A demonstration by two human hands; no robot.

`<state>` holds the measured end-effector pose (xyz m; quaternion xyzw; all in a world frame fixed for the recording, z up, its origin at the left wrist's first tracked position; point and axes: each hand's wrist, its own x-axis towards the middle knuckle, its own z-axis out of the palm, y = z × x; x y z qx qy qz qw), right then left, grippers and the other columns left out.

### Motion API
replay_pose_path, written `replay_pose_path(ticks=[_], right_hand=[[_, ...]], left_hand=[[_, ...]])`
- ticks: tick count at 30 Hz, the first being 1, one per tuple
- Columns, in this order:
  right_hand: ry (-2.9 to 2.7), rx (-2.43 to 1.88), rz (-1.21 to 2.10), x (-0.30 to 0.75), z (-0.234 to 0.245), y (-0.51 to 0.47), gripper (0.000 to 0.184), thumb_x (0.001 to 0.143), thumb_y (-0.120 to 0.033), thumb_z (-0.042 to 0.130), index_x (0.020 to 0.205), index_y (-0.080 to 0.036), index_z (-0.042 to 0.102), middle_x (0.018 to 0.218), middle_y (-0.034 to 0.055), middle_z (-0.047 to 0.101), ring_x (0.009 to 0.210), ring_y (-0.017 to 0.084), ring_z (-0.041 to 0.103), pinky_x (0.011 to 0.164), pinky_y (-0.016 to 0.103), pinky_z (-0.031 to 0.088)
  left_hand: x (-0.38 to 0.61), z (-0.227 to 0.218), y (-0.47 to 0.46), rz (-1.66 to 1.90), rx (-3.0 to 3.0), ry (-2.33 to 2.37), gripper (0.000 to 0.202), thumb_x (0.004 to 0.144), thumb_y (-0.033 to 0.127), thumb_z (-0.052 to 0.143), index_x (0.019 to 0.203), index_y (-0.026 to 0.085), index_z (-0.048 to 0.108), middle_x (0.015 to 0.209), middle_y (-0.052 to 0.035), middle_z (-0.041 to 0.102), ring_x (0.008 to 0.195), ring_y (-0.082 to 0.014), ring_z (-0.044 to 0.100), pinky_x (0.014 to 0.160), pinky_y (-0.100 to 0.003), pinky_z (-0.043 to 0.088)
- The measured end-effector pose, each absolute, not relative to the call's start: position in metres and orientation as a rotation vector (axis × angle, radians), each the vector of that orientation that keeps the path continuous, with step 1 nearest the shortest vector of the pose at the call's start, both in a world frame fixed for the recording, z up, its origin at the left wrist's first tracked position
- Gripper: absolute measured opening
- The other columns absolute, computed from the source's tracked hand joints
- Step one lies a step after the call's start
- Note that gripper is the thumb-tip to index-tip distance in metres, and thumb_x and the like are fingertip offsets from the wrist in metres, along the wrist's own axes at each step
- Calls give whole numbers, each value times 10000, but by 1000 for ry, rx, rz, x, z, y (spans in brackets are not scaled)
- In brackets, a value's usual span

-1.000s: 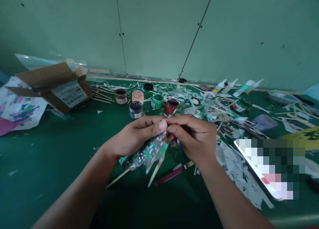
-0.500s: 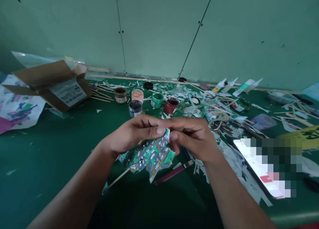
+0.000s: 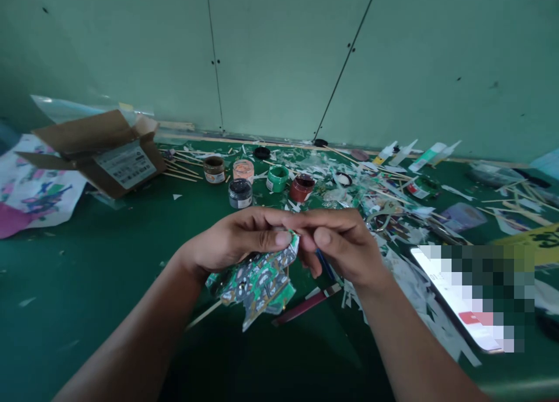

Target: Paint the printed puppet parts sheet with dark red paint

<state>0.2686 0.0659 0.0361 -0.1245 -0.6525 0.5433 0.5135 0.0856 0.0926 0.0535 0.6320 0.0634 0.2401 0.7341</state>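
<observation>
My left hand (image 3: 238, 236) is closed on a painted cutout (image 3: 259, 279), its thumb pressed over the upper edge. The cutout is a jagged flat piece with a glossy grey, green, white and brown pattern, tilted over the table. A thin wooden stick (image 3: 205, 314) juts out below its left end. At the cutout's upper right corner, my right hand (image 3: 345, 242) has its fingers curled, with the index fingertip meeting my left fingers. Its thumb stands away from the cutout. Under the hands lies a dark red flat-handled tool (image 3: 305, 306); its kind is unclear.
Open paint jars, including brown (image 3: 213, 169), green (image 3: 276, 179) and dark red (image 3: 301, 187), stand beyond my hands. A cardboard box (image 3: 126, 169) lies at left. Scraps, scissors (image 3: 384, 215) and glue bottles (image 3: 428, 157) crowd the right, near a lit phone (image 3: 441, 291).
My right thumb has moved off the cutout's corner, to the right. The cutout has turned slightly, its lower tip shifting left. The view has shifted a little.
</observation>
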Motion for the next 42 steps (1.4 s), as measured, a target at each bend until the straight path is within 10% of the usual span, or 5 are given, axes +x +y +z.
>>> replay_pose_path(ticks=[23, 42], right_hand=[[-1526, -505, 1440, 264, 34, 57, 233, 875, -315, 638, 1090, -308, 728, 402, -90, 559, 286, 41, 475, 362, 151, 430], [-1324, -467, 1724, 261, 40, 64, 79, 818, -241, 704, 876, -216, 752, 655, -32, 721, 524, 70, 666, 463, 147, 566]], left_hand=[[86, 57, 90, 644, 1357, 271, 278, 815, 266, 692, 842, 170, 433, 739, 31, 351, 636, -83, 330, 575, -205, 315], [77, 56, 94, 581, 1275, 199, 171, 897, 116, 568, 944, 177, 415, 810, -10, 660, 787, -140, 674, 732, -261, 504]])
